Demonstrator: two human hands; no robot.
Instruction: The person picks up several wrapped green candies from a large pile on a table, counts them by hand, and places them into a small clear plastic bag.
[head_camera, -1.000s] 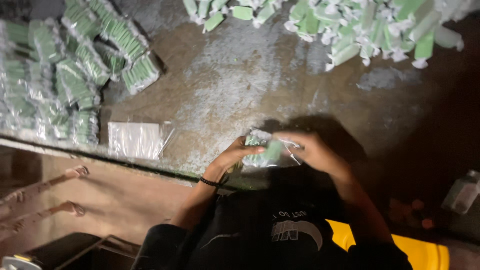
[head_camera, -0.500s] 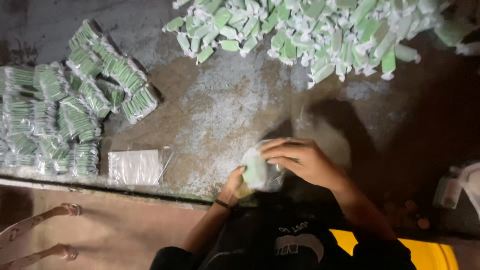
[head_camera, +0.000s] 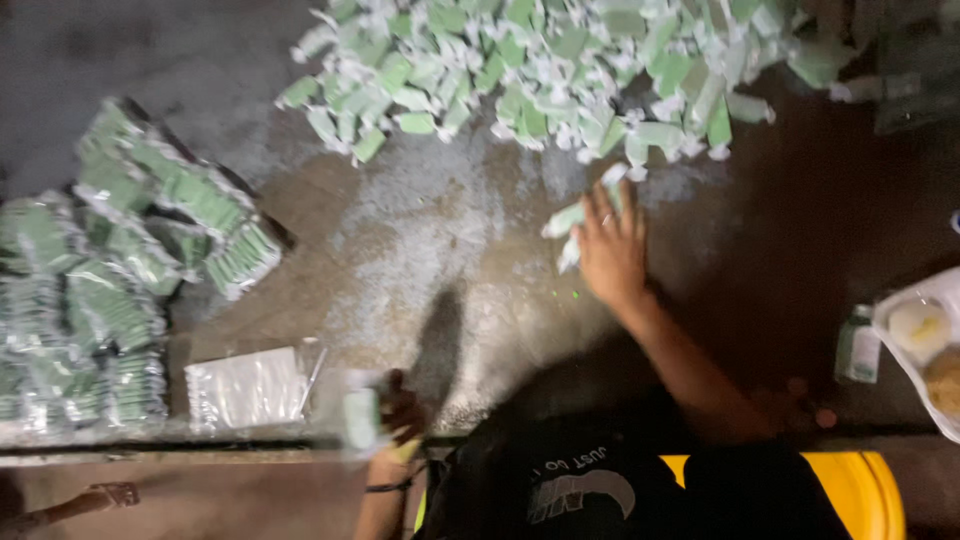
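Low at the near edge of the bench (head_camera: 420, 250), the left hand (head_camera: 400, 412) is drawn in close to the body, its grip clenched round a small green packet (head_camera: 360, 420) beside a stack of clear bags (head_camera: 245, 388). The right arm stretches forward, and the right hand (head_camera: 612, 250) lies palm down, fingers spread, its grip released over green sachets (head_camera: 585, 215) at the edge of the loose heap (head_camera: 530, 70).

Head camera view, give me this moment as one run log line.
left hand: holds small clear bag | right hand: on green sachets below loose pile | packed bundles at left
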